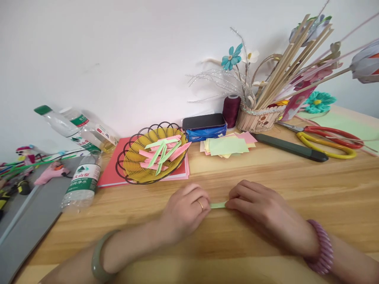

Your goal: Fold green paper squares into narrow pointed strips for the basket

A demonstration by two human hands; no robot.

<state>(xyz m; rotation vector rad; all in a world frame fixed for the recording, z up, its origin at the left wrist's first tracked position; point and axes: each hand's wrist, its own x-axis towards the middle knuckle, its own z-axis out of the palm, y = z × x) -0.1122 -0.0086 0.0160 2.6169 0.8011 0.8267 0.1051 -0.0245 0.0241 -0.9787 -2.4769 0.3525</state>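
Between my two hands lies a narrow folded strip of green paper (218, 205), low over the wooden table (148, 262). My left hand (188, 207) is closed on its left end, with a ring on one finger. Gripping the right end is my right hand (260, 211), fingers bent and pressed together. Only the middle of the strip shows; both ends are hidden under fingers. Beyond my left hand stands a yellow woven basket (132, 159) with pink and green folded paper strips (161, 154) in it. A stack of green, pink and yellow paper sheets (227, 145) lies behind the hands.
Plastic bottles (83, 179) stand at the left, near a red book (111, 169) under the basket. Behind are a phone (203, 121) on a blue tissue pack, a dark thread spool (231, 110) and a stick-filled holder (257, 120). Scissors (328, 140) and a dark green cutter (290, 148) lie right.
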